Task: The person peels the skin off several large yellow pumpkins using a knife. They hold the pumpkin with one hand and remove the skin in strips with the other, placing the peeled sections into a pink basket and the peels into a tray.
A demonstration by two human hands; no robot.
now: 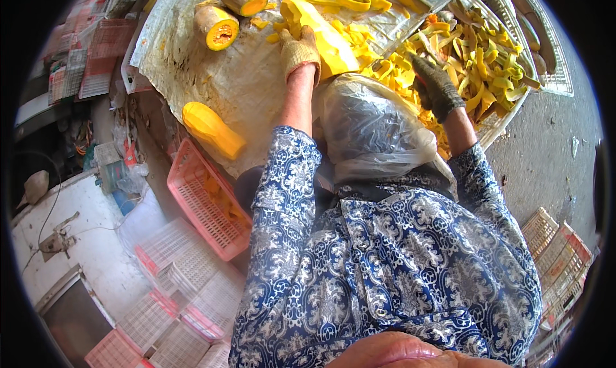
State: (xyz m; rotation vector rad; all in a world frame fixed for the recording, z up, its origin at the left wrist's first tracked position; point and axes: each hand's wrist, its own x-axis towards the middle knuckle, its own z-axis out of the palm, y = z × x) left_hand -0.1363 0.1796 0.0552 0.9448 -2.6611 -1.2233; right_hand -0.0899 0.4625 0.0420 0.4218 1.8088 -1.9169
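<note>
My left hand (301, 53), in a tan knit glove, rests on a long peeled pumpkin (323, 38) that lies on the sheet-covered surface and reaches toward my lap. My right hand (435, 86), in a dark dirty glove, is at the heap of peels (392, 74) to the right; its fingers are partly hidden and I cannot tell whether it holds anything. Up left lie two cut, unpeeled pumpkin pieces (223, 28), one showing its seed hollow. A peeled piece (214, 130) lies at the surface's lower left edge. Clear plastic (375, 122) covers my lap.
A crate of peels (517, 103) stands at the right, with a crate of long unpeeled pumpkins (534, 31) beyond it. A pink plastic crate (207, 209) holding orange pieces is at my left. Stacked crates (192, 271) stand lower left, and more crates (560, 262) lower right.
</note>
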